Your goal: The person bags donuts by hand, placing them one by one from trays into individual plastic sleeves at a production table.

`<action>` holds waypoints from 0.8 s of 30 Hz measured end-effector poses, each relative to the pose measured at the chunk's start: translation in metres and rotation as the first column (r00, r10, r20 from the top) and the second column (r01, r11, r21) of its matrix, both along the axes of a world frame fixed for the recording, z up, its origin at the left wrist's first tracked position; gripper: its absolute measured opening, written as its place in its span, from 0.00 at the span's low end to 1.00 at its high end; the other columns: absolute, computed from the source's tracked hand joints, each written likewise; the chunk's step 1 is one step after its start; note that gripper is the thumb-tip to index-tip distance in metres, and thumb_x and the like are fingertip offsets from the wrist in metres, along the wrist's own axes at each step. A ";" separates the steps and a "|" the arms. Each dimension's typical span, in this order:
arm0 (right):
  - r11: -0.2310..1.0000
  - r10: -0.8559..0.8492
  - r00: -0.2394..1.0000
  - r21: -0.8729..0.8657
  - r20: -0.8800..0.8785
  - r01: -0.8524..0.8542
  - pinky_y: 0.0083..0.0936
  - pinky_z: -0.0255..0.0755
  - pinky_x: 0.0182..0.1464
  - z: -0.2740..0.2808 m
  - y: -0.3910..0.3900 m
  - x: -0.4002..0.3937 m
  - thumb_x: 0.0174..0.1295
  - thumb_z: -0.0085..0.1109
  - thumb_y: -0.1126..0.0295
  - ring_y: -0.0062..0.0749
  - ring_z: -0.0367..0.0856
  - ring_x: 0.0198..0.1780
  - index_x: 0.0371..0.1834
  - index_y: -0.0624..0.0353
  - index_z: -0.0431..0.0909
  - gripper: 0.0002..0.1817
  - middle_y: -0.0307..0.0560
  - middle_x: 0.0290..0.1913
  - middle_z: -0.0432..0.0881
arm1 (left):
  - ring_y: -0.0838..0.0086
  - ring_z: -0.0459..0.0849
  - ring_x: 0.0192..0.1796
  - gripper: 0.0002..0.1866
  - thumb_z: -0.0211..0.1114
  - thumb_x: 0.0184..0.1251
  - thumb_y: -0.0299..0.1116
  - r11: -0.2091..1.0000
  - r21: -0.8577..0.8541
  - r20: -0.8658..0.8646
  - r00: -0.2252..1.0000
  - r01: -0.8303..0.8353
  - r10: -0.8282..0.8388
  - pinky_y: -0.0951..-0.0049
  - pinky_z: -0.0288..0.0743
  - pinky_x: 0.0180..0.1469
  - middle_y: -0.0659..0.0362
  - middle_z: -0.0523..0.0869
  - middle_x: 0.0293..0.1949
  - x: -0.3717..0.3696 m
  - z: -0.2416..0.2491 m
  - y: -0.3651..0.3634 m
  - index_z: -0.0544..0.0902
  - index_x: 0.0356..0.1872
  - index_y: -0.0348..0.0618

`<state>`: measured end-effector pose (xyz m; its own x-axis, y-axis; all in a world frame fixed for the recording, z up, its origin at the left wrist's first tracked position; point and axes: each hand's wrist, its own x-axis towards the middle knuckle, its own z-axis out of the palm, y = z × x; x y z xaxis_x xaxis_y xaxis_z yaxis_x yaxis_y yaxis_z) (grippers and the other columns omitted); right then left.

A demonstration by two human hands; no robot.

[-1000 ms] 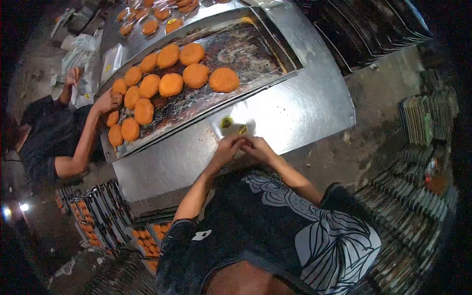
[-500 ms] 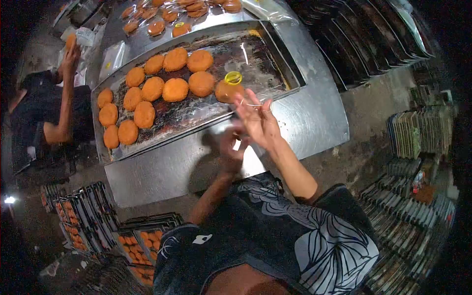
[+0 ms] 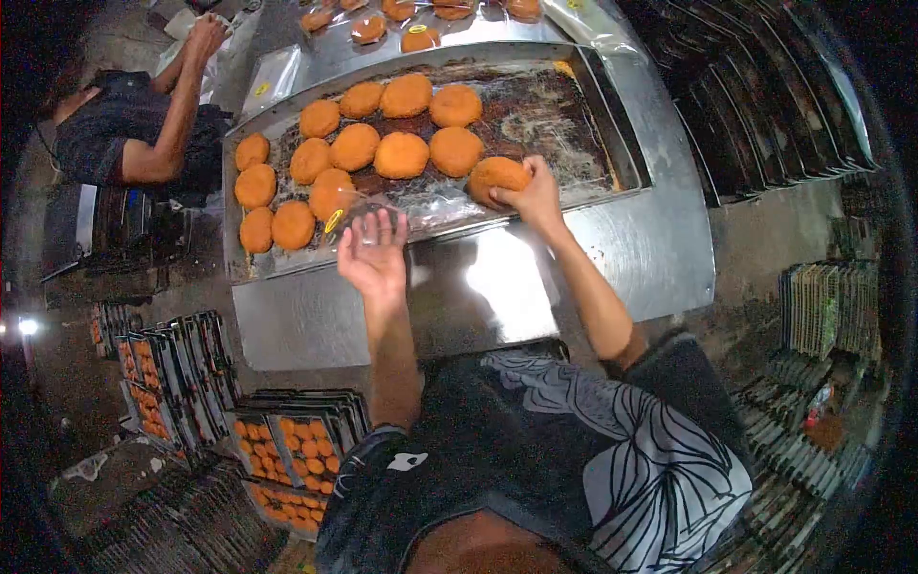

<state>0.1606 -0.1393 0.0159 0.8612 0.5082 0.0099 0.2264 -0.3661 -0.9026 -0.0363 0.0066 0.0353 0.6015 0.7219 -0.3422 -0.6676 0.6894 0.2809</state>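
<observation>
My left hand (image 3: pixel 375 260) is palm up with its fingers bent, holding a clear plastic bag (image 3: pixel 421 209) at the tray's near edge. The bag's yellow label (image 3: pixel 334 221) shows just left of the fingertips; how the fingers grip the film is hard to see. My right hand (image 3: pixel 537 199) grasps a round orange-brown bun (image 3: pixel 498 178), thumb on the near side and fingers on the far side. That bun is at the right end of the front row on a dark, worn baking tray (image 3: pixel 545 124). Several similar buns (image 3: pixel 402 155) lie to its left.
Bagged buns (image 3: pixel 419 38) and clear bags (image 3: pixel 591 24) lie on the metal table (image 3: pixel 660 225) beyond the tray. A co-worker (image 3: pixel 143 134) stands at the left. Racks of bun trays (image 3: pixel 287 454) are below left; stacked trays (image 3: pixel 765 105) stand at the right.
My hands have moved apart. The left has gone left with the bag, and the right has closed on the rightmost bun. The view has shifted, moving the tray rightward.
</observation>
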 end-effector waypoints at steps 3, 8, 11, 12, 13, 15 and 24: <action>0.873 0.091 0.995 0.484 -0.038 -0.061 0.26 0.69 0.45 0.041 0.003 -0.048 0.32 0.73 0.64 0.31 0.74 0.41 0.41 0.60 0.66 0.32 0.48 0.37 0.74 | 0.60 0.74 0.48 0.16 0.51 0.55 0.38 0.989 -0.048 -0.077 0.987 -0.142 0.138 0.52 0.63 0.55 0.51 0.78 0.39 0.015 0.008 -0.010 0.72 0.43 0.42; 0.928 -0.016 0.979 0.367 0.203 -0.061 0.26 0.68 0.48 0.074 0.010 -0.063 0.36 0.71 0.66 0.32 0.74 0.45 0.45 0.62 0.70 0.30 0.48 0.42 0.75 | 0.57 0.66 0.58 0.32 0.44 0.63 0.33 0.879 0.473 -0.138 0.990 0.067 -0.002 0.60 0.62 0.57 0.47 0.65 0.58 0.045 0.040 -0.056 0.40 0.65 0.46; 0.871 0.056 0.991 0.478 0.122 -0.108 0.26 0.67 0.49 0.053 -0.003 -0.074 0.37 0.70 0.70 0.32 0.73 0.47 0.41 0.62 0.73 0.25 0.48 0.43 0.75 | 0.59 0.66 0.58 0.26 0.42 0.65 0.33 0.816 0.558 -0.165 0.984 0.152 -0.070 0.60 0.60 0.59 0.46 0.67 0.55 0.050 0.034 -0.051 0.49 0.63 0.42; 0.830 -0.014 0.991 0.554 0.136 -0.064 0.27 0.67 0.49 0.046 -0.005 -0.077 0.37 0.70 0.70 0.34 0.73 0.46 0.40 0.62 0.73 0.24 0.49 0.43 0.75 | 0.61 0.67 0.57 0.25 0.43 0.66 0.32 0.710 0.656 -0.308 0.950 0.256 -0.057 0.61 0.60 0.59 0.46 0.67 0.55 0.048 0.032 -0.052 0.51 0.62 0.39; 0.829 -0.007 0.990 0.554 0.139 -0.072 0.27 0.67 0.49 0.049 -0.003 -0.077 0.37 0.70 0.70 0.34 0.73 0.46 0.40 0.62 0.73 0.24 0.49 0.43 0.75 | 0.64 0.68 0.57 0.23 0.45 0.64 0.30 0.816 0.526 -0.266 0.958 0.239 -0.109 0.63 0.58 0.60 0.48 0.68 0.54 0.048 0.055 -0.068 0.55 0.60 0.34; 0.702 -0.256 0.954 0.649 -0.156 0.295 0.27 0.66 0.51 0.057 0.003 -0.080 0.38 0.69 0.73 0.34 0.71 0.48 0.39 0.62 0.71 0.23 0.50 0.45 0.73 | 0.64 0.69 0.56 0.24 0.46 0.64 0.29 0.484 0.858 -0.293 0.937 0.170 0.191 0.64 0.59 0.60 0.48 0.69 0.54 0.057 0.050 -0.077 0.55 0.59 0.33; 0.691 -0.221 0.974 0.698 -0.045 0.189 0.27 0.62 0.54 0.052 -0.011 -0.083 0.40 0.68 0.73 0.34 0.68 0.51 0.38 0.62 0.67 0.22 0.51 0.47 0.70 | 0.66 0.69 0.55 0.21 0.45 0.62 0.34 0.687 0.547 -0.308 0.879 0.477 -0.365 0.69 0.57 0.60 0.52 0.70 0.53 0.053 0.067 -0.080 0.64 0.54 0.33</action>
